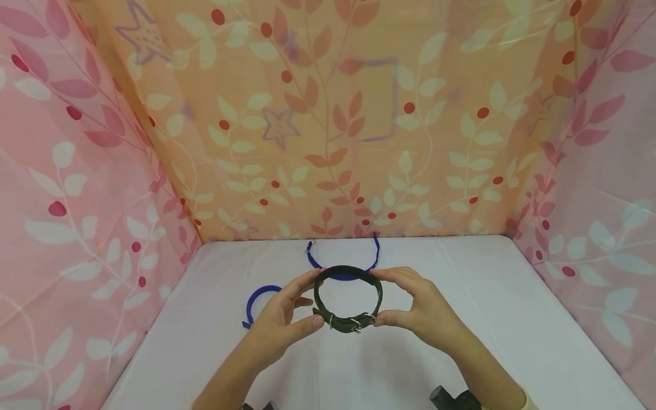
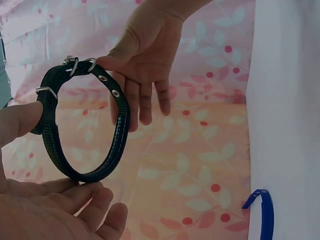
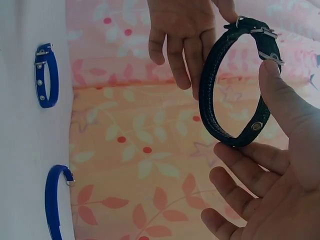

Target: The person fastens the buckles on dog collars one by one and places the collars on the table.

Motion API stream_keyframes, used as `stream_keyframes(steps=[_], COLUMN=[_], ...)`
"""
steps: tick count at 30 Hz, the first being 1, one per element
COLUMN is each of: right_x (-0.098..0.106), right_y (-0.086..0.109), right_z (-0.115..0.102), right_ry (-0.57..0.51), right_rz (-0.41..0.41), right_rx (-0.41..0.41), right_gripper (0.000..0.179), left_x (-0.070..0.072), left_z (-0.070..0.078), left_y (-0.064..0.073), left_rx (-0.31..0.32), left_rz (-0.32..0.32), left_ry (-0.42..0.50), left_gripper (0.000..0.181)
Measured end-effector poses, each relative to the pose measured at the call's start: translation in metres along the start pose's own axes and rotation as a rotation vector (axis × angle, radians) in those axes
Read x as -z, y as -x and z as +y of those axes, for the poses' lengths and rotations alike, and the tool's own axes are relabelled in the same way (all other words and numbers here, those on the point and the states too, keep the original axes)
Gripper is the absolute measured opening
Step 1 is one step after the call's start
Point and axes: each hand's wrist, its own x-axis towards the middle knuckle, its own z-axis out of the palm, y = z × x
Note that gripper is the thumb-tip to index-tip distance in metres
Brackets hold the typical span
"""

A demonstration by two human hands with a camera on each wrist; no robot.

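Note:
A dark collar (image 1: 347, 326), fastened into a loop with a metal buckle and rings, is held up between both hands above the white table (image 1: 400, 364). My left hand (image 1: 277, 327) grips its left side, thumb low by the strap end and fingers at the top. On the opposite side, my right hand (image 1: 427, 313) pinches the loop between thumb and fingers. Metal eyelets show along the dark strap in the left wrist view. The right wrist view shows the right thumb against the strap near the buckle, with the fingertips at the loop's other side.
One blue collar (image 3: 55, 87), closed in a loop, lies on the table beyond the left hand. Another blue collar (image 1: 376, 250) lies opened out near the back edge, partly hidden behind the dark one. Patterned cloth walls (image 1: 328, 142) enclose the table at the back and both sides.

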Motion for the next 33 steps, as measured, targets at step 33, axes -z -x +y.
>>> stream_keyframes(steps=[33], right_x=[-0.063], right_y=[-0.015], right_z=[0.082], right_ry=[-0.146], right_rz=[-0.007], right_rx=[-0.337], right_gripper=[0.061], left_x=[-0.012], left_z=[-0.082], left_y=[-0.028], left_rx=[0.336], left_rz=[0.296], left_ry=[-0.252], left_gripper=[0.043])
